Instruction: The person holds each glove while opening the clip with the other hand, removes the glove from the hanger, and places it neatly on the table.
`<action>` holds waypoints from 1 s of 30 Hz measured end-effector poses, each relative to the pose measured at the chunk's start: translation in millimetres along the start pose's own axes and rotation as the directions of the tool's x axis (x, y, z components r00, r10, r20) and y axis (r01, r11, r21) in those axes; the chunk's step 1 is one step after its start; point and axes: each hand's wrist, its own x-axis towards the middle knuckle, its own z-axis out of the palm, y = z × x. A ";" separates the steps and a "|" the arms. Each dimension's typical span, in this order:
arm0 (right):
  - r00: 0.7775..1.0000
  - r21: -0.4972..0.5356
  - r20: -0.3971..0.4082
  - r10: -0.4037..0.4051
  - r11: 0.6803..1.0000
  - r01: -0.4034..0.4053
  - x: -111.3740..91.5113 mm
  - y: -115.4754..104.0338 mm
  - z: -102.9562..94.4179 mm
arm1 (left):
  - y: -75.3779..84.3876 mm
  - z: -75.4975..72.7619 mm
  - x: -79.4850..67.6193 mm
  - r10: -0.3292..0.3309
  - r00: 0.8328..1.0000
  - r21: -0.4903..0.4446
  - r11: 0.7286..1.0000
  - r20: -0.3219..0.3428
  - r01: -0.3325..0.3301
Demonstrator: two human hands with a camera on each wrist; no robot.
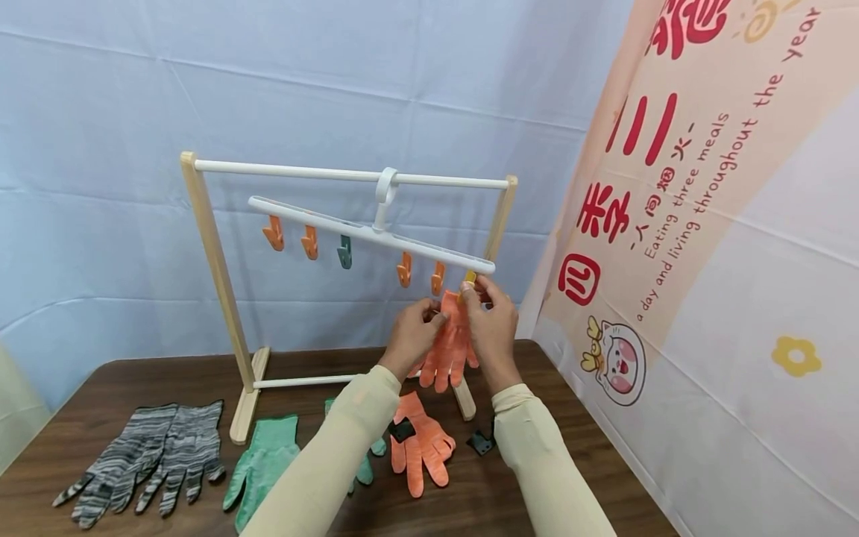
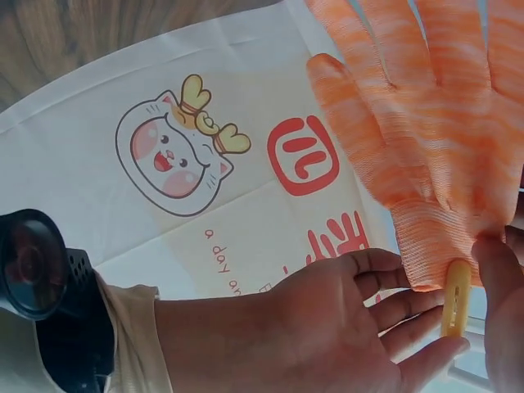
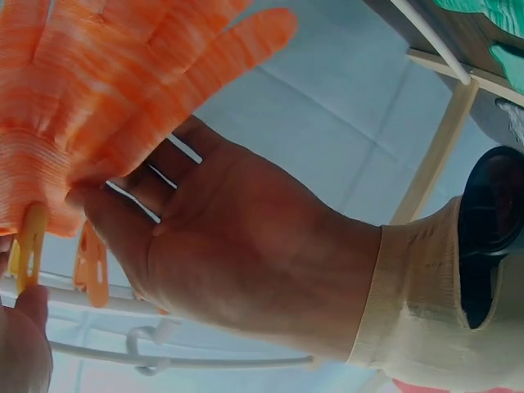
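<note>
An orange knit glove (image 1: 448, 344) hangs fingers down below the low right end of a white clip hanger (image 1: 322, 218). My left hand (image 1: 411, 335) pinches the glove's edge near the cuff, thumb against the knit in the right wrist view. On the other side, my right hand (image 1: 493, 321) pinches a yellow clip (image 2: 457, 299) between thumb and fingers. The clip overlaps the cuff at the hanger's end. Orange clips (image 1: 403, 270) and a dark green clip (image 1: 345, 252) dangle along the hanger, holding nothing.
The hanger hooks over a rack's white top rail (image 1: 282, 171) and tilts down rightward. On the brown table (image 1: 564, 462) lie grey striped gloves (image 1: 161, 455), green gloves (image 1: 268, 455), another orange glove (image 1: 421, 447) and small black pieces (image 1: 480, 442). A printed cloth (image 1: 725, 298) stands at right.
</note>
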 end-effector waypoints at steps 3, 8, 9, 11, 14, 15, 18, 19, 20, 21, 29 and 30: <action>1.000 0.009 0.020 -0.002 1.000 0.002 -0.2 -0.5 0.0 | 0.6 -0.8 -2.0 0.004 1.000 -0.011 1.000 -0.010 -0.004; 1.000 -0.010 -0.015 0.008 1.000 -0.008 -0.6 -1.8 0.4 | 2.3 -2.4 -6.0 0.019 1.000 -0.012 1.000 -0.025 -0.019; 1.000 -0.018 -0.031 0.004 1.000 -0.005 -0.3 -2.0 0.6 | 2.7 -2.7 -6.6 0.024 0.999 -0.013 1.000 -0.027 -0.025; 0.998 -0.031 -0.066 -0.005 1.000 0.003 0.7 -1.7 1.1 | 2.8 -3.3 -8.2 0.026 0.999 -0.029 0.999 -0.023 -0.027; 0.994 -0.034 -0.112 -0.011 0.999 0.007 2.0 -1.4 2.0 | 0.7 -4.5 -10.8 0.036 0.999 -0.043 0.998 -0.020 -0.037; 0.992 -0.030 -0.125 -0.008 1.000 0.004 2.4 -1.2 2.3 | -0.4 -5.1 -12.0 0.036 0.999 -0.050 0.998 -0.017 -0.037; 0.988 -0.027 -0.156 0.011 1.000 -0.015 3.0 -0.7 3.6 | -4.5 -8.4 -16.1 0.040 0.999 -0.061 0.997 -0.007 -0.041; 0.986 -0.026 -0.164 0.017 0.999 -0.022 2.9 -0.6 3.9 | -5.8 -9.7 -17.5 0.039 0.999 -0.064 0.997 -0.001 -0.039; 0.985 -0.026 -0.171 0.020 0.999 -0.025 3.0 -0.5 4.2 | -7.1 -11.2 -18.8 0.038 0.999 -0.065 0.997 0.003 -0.038; 0.984 -0.026 -0.175 0.026 0.999 -0.031 2.7 -0.7 4.5 | -8.4 -13.0 -20.2 0.039 0.999 -0.066 0.997 0.008 -0.038; 0.981 -0.016 -0.192 0.023 1.000 -0.027 0.9 -1.4 5.2 | -16.8 -30.1 -29.3 0.032 0.999 -0.054 0.998 0.023 -0.031; 0.981 -0.014 -0.195 0.021 1.000 -0.025 1.0 -1.4 5.1 | -17.2 -32.1 -30.8 0.032 0.999 -0.050 0.998 0.019 -0.031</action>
